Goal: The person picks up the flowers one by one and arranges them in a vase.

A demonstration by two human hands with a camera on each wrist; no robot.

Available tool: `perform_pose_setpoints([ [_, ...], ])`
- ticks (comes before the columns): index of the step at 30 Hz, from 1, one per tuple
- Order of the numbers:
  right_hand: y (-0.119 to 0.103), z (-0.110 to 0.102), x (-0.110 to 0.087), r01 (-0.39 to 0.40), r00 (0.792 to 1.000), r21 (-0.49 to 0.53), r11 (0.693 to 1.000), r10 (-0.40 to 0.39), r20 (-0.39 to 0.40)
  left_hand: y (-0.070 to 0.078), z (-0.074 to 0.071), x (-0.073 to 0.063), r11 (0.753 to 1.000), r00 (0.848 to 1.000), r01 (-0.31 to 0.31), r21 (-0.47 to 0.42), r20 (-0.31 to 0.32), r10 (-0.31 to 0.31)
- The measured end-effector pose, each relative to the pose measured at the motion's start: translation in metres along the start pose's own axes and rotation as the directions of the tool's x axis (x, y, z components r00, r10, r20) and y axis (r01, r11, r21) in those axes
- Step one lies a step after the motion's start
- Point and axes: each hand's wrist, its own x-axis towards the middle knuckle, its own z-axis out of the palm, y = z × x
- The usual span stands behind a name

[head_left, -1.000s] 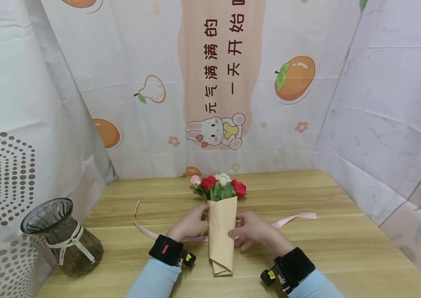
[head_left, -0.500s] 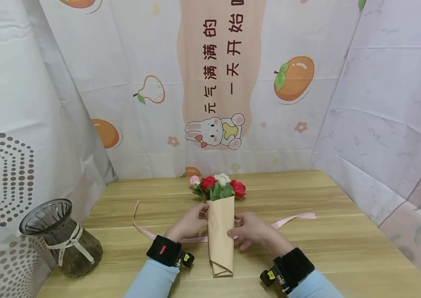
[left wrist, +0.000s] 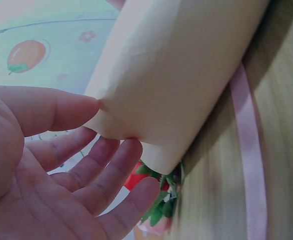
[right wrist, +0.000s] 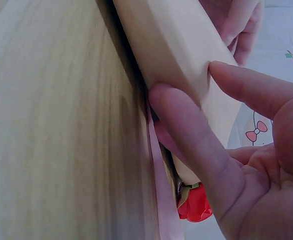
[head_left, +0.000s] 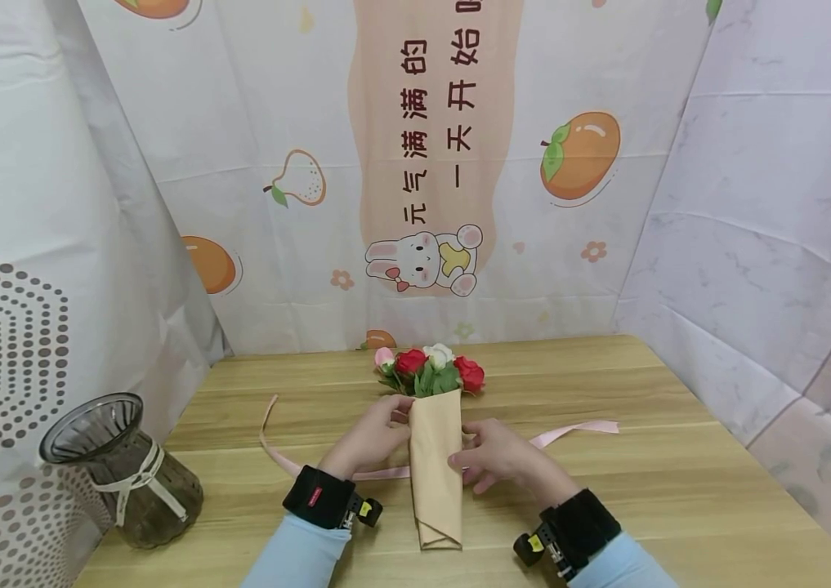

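A bouquet of artificial flowers (head_left: 439, 357), red, white and pink with green leaves, lies on the table in the head view, its stems hidden inside a cone of tan wrapping paper (head_left: 435, 474). My left hand (head_left: 371, 433) pinches the paper's upper left edge between thumb and fingertips, plain in the left wrist view on the paper (left wrist: 161, 75). On the other side my right hand (head_left: 503, 453) holds the cone's right flank, thumb and fingers pressed to the paper (right wrist: 171, 45). A pink ribbon (head_left: 577, 429) runs crosswise beneath the cone, hidden in the middle.
A smoky glass vase (head_left: 143, 490) with a pale cord bow stands at the table's left edge. The wooden table (head_left: 643, 506) ends at a printed cloth (head_left: 239, 286) behind and a marbled cloth (head_left: 761, 204) on the right.
My left hand has shifted slightly up along the paper's edge. The paper's upper right corner has moved a little left, and the ribbon's right end has slid slightly left.
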Motion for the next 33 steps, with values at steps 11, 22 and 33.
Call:
perform_pose_setpoints([
  [11,0.0,-0.001,0.001,-0.006,1.0,-0.004,1.0,0.006,0.013,0.001,-0.003,-0.002,1.0,1.0,-0.007,0.027,-0.009,0.007],
  [22,0.001,0.0,-0.002,0.011,0.999,-0.013,1.0,-0.011,0.046,-0.02,-0.006,-0.002,0.997,0.999,-0.016,0.079,0.043,0.013],
  [33,0.002,0.002,-0.003,0.003,0.999,-0.02,1.0,-0.003,0.048,-0.024,-0.005,0.003,0.994,1.0,0.004,0.108,0.005,-0.005],
])
